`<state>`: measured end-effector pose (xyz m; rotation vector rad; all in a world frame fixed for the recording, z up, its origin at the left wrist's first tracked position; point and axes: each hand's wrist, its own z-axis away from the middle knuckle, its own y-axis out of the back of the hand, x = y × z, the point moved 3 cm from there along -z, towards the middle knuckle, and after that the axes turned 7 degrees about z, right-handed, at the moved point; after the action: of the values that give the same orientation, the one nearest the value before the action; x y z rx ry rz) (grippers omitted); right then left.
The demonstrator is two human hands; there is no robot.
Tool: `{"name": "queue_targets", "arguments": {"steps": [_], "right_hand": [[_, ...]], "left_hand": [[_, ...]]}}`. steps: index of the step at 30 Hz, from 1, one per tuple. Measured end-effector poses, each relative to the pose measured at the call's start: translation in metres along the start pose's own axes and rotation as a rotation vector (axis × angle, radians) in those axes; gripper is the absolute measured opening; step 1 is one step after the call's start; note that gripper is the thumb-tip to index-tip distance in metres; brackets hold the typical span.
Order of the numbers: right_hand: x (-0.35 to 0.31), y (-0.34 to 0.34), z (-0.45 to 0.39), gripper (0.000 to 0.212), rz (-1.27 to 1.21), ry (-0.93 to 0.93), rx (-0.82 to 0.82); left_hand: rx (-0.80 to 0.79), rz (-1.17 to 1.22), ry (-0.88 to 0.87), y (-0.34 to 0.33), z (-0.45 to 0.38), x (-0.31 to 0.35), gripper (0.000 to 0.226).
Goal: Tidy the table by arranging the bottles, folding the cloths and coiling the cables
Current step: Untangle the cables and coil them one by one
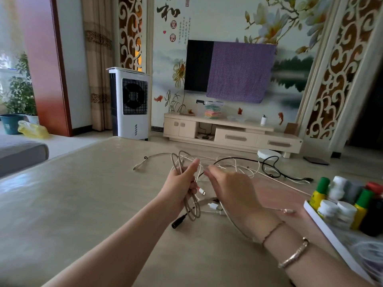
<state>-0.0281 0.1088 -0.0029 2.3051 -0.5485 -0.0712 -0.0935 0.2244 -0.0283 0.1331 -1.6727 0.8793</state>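
In the head view, the left hand (182,183) has its grip closed around a bundle of looped grey cable (191,206), thumb raised, held just above the counter (83,204). The right hand (230,183) hovers just beside it, fingers relaxed and holding nothing. More cables (244,166) lie tangled behind the hands. Bottles (344,201) stand grouped in a white tray (323,226) at the right edge.

White air cooler (130,104) at eleven o'clock, half-covered wall television (199,66) at twelve, cream TV cabinet (232,133) beneath, potted plant (19,96) at nine
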Motion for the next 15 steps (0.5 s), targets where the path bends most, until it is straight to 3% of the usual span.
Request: {"name": "queue_targets", "arguments": {"steps": [5,12,15], "right_hand": [[-0.008,-0.005,0.006,0.031,-0.031,0.111,-0.066],[0.003,-0.015,0.020,0.004,-0.395,-0.168,-0.234],[0.008,-0.010,0.023,0.009,-0.627,-0.347,-0.262]], "left_hand": [[-0.018,0.038,-0.009,0.001,-0.001,0.001,0.015],[-0.020,0.281,-0.004,0.003,-0.002,0.017,0.025],[-0.053,0.281,-0.007,0.002,0.000,0.020,0.029]]}}
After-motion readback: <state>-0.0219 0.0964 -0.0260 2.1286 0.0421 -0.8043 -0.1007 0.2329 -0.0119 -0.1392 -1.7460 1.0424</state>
